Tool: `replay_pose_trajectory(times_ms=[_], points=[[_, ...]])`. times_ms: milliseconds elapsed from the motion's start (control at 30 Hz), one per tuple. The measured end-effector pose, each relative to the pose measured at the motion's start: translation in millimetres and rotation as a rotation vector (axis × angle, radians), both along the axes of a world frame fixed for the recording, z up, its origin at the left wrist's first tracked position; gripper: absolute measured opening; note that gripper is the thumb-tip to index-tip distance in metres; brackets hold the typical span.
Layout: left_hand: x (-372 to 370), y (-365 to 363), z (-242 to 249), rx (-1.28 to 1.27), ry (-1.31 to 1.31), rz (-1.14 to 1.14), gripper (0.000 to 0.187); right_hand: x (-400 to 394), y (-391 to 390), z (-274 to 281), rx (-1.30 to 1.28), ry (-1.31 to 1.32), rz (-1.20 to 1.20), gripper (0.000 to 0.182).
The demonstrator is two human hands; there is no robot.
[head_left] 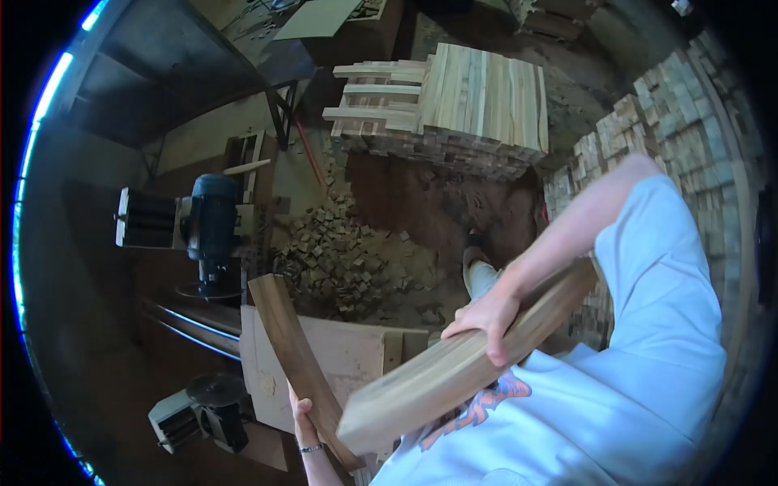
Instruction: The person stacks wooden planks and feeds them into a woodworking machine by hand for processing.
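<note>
My right hand (489,317) is closed over the top of a thick wooden beam (429,393), which slants across the front of my body. Lower in the view, my left hand (301,415), with a bracelet at its wrist, grips a narrower brown board (296,348). Its thumb shows at the board's edge; the other fingers are mostly hidden. The board's upper end rests over or just above a pale work table (267,389). Near the board's lower end, the beam's near end overlaps it in view; whether they touch is unclear.
Two motor units, one blue (215,215) and one dark (223,417), stand on the left. A pile of small offcuts (340,263) lies on the floor. Beyond it is a large stack of planks (486,97). More stacked wood (681,113) lines the right side.
</note>
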State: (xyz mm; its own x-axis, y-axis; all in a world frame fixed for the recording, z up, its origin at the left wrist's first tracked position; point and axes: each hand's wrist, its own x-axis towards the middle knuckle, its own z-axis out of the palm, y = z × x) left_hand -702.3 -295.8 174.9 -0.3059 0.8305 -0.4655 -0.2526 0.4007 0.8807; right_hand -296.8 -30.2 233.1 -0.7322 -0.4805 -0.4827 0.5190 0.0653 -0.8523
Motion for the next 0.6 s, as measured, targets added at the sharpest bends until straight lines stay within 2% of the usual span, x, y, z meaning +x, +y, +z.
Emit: replay_pose_trajectory(times_ms=[100,167,267,367,433,467,500,567,600], points=[[35,89,-1,-0.01,-0.051,0.036,0.078,51,84,-9,-0.142,0.105,-0.192,0.121],[66,102,11,-0.089,-0.104,0.081,0.076,79,119,-15,-0.258,0.134,-0.338,0.124],[95,151,22,-0.134,-0.167,0.131,0.073,122,188,-2,-0.203,0.22,-0.67,0.124],[108,222,22,-0.165,-0.247,0.132,0.07,157,257,-12,-0.061,0.34,-0.847,0.116],[129,298,19,-0.203,-0.34,-0.022,0.081,181,290,-6,0.019,0.309,-1.037,0.115],[141,335,15,-0.225,-0.324,-0.053,0.082,191,302,-6,0.059,0.271,-1.142,0.115],[152,370,9,-0.248,-0.305,-0.08,0.082,200,313,-11,0.058,0.254,-1.146,0.115],[167,447,-24,-0.137,-0.322,-0.222,0.084,215,336,-33,0.189,0.196,-1.47,0.114],[180,483,-36,-0.119,-0.335,-0.256,0.086,224,344,-46,0.189,0.176,-1.481,0.114]])
